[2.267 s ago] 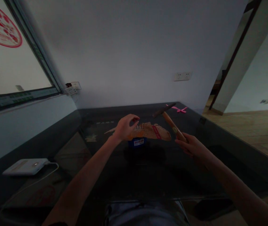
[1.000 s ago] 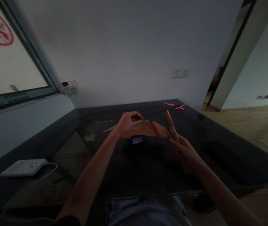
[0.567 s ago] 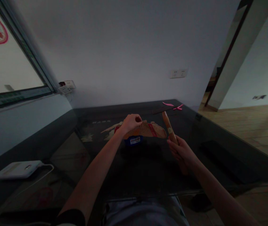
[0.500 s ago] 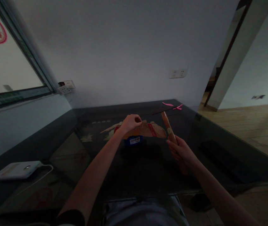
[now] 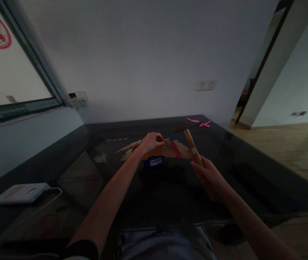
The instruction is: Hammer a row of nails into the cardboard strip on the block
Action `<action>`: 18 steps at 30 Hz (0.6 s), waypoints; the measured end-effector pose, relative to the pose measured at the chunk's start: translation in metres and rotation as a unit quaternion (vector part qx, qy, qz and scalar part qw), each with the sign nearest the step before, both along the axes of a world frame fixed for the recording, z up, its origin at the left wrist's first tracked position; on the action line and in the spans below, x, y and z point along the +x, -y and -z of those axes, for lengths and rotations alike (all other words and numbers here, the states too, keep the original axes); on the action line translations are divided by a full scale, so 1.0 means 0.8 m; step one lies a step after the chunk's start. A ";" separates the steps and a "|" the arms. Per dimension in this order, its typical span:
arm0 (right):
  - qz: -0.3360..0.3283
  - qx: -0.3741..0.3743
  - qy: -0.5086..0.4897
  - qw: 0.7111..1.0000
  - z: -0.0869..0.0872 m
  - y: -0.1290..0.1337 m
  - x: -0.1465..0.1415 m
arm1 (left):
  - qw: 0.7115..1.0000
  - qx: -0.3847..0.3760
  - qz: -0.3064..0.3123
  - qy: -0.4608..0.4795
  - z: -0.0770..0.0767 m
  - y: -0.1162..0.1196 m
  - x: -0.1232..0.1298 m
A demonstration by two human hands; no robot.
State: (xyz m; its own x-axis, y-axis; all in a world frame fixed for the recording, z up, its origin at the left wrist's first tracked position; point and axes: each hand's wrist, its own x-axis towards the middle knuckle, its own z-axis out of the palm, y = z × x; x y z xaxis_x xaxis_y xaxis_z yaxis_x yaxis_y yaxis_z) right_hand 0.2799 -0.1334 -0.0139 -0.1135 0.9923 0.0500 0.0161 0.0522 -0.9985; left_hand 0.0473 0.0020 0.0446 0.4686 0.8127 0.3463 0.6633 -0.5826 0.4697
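My right hand (image 5: pixel 204 172) is wrapped round the wooden handle of a hammer-like tool (image 5: pixel 194 148), whose thin dark head points left and right above the table. Ahead and to the left, my left hand (image 5: pixel 151 141) has its fingers curled at the top of a tan woven piece with a red band (image 5: pixel 171 148). What its fingertips pinch, if anything, is too small to make out. Under the woven piece stands a blue container with a white label (image 5: pixel 155 162). The woven piece's right end lies close to the tool handle.
A white device with a cable (image 5: pixel 21 193) lies at the left of the dark glossy table (image 5: pixel 170 209). Pink ribbon pieces (image 5: pixel 204 124) are at the back right. A long black object (image 5: pixel 262 186) rests on the right. The wall (image 5: pixel 143 72) stands behind the table.
The camera view has shifted slightly. Both hands, the tool and the woven piece stay almost in the same places.
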 end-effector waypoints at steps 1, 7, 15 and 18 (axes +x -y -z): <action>0.000 0.007 0.016 1.000 -0.004 -0.002 0.001 | 1.000 -0.001 0.001 -0.001 0.001 -0.001 0.000; -0.020 0.056 0.201 0.978 -0.047 -0.018 0.019 | 1.000 -0.011 0.009 -0.020 0.002 -0.008 -0.003; -0.010 0.110 0.413 0.904 -0.097 -0.037 0.030 | 0.998 -0.059 0.002 -0.005 0.004 -0.011 -0.003; -0.025 0.148 0.462 0.874 -0.104 -0.044 0.032 | 0.998 -0.062 0.002 0.003 0.006 -0.013 -0.003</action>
